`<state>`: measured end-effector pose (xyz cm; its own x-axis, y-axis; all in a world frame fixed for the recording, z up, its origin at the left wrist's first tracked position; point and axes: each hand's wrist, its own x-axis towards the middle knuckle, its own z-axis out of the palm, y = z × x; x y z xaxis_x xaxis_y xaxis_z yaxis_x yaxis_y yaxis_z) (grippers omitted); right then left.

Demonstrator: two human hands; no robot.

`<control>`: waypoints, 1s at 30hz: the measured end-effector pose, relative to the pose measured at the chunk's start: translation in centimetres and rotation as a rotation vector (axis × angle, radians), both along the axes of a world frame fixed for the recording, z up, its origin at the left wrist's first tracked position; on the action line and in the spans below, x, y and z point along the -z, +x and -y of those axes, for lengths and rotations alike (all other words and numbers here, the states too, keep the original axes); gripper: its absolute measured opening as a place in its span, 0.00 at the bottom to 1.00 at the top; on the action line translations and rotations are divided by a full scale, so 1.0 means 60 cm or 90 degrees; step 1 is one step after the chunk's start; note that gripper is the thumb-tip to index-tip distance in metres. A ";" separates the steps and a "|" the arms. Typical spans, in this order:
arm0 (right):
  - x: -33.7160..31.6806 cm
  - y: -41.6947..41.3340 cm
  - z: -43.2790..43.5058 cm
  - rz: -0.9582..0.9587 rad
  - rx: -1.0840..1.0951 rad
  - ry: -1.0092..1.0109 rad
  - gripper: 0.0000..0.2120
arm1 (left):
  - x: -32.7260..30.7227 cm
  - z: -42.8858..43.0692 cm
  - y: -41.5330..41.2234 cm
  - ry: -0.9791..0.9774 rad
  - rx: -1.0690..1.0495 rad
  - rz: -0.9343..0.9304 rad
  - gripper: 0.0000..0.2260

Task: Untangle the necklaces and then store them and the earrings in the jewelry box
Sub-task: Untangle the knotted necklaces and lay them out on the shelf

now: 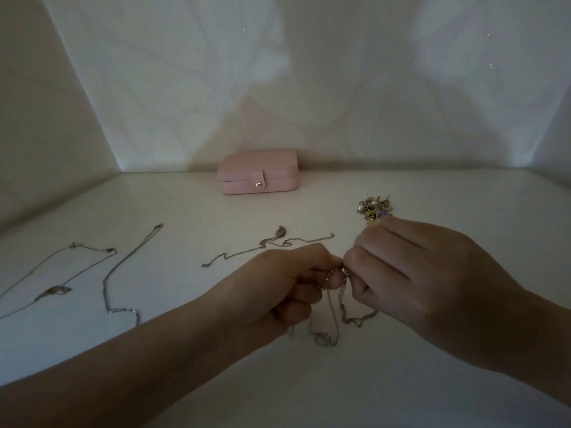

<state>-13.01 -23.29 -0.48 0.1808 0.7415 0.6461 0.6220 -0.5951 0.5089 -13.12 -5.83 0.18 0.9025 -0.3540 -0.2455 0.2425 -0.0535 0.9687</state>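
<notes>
Pinching the tangled necklaces (336, 277) from either side, I hold the knot just above the worktop (463, 211), near its front middle. Loose loops of chain trail down onto the surface.

My left hand (287, 279) is curled, with thumb and fingertips gripping the knot. My right hand (417, 273) is also curled and pinches the same knot.

- Pendant necklace (268, 244): lies freed just behind the left hand.
- Long chain (123, 273) and far-left chain (52, 291): lie stretched out, apart from each other.
- Earrings (374, 208): heaped just beyond the right knuckles.
- Pink jewelry box (259, 173): closed, tab snapped, at the back by the wall (278, 72).
</notes>
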 end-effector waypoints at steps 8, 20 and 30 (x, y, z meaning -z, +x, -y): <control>0.004 0.008 -0.004 -0.486 -0.006 0.276 0.04 | 0.013 -0.003 0.006 0.055 0.001 0.148 0.05; -0.005 0.009 -0.001 -0.561 -0.065 0.288 0.02 | 0.017 -0.011 0.011 0.015 -0.019 0.232 0.08; -0.013 0.009 0.000 -0.771 -0.130 0.423 0.07 | 0.017 -0.010 0.002 0.029 -0.063 0.398 0.10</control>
